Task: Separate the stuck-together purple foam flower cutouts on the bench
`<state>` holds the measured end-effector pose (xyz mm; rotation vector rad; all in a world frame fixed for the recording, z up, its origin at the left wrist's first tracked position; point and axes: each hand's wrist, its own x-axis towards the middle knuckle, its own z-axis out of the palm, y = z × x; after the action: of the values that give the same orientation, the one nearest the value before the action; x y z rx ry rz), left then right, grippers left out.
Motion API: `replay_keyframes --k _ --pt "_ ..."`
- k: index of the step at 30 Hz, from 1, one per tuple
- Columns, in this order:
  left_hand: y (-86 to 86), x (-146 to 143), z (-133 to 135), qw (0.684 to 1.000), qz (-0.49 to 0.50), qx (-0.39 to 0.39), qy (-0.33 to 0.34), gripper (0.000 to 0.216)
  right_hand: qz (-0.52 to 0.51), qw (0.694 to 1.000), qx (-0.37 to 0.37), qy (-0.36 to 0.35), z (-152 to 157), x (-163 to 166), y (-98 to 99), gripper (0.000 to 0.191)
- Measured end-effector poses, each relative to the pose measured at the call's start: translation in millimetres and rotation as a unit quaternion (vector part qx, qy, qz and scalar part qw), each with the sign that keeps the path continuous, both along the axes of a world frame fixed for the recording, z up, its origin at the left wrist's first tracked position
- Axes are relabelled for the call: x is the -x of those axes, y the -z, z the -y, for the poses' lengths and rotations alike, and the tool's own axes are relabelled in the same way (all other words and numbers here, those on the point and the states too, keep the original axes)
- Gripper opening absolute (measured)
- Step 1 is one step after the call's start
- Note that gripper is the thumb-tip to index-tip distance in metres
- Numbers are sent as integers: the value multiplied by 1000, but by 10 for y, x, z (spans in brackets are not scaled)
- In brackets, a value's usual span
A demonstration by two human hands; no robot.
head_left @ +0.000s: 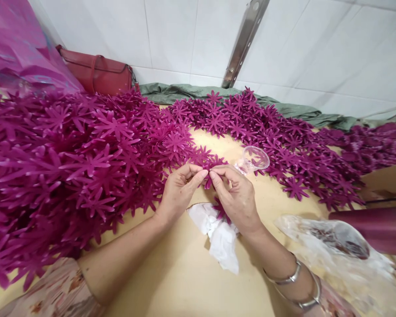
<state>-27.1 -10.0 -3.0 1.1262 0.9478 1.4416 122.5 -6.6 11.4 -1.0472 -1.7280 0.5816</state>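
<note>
My left hand and my right hand meet at the middle of the tan table. Both pinch a magenta star-shaped fabric flower between thumbs and fingers. A big heap of the same magenta flowers lies just left of my left hand. More flowers spread in a band behind and to the right. A crumpled white cloth sits under my right wrist, with another flower partly on it.
A small clear plastic cup lies on its side behind my right hand. A clear plastic bag rests at the right front, a dark red roll beside it. A red handbag and green cloth line the tiled wall.
</note>
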Motion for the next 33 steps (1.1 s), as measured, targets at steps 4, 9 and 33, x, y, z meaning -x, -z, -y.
replay_keyframes --k 4,9,33 --pt "7 0 0 1000 -5 -7 -6 29 4 1000 -4 -2 -10 -6 11 8" --pt "-4 2 -3 1000 -8 -10 0 28 8 1000 -15 0 -14 -18 14 7" --pt "-51 -27 3 998 -11 21 -52 25 -108 988 114 16 6 26 33 12"
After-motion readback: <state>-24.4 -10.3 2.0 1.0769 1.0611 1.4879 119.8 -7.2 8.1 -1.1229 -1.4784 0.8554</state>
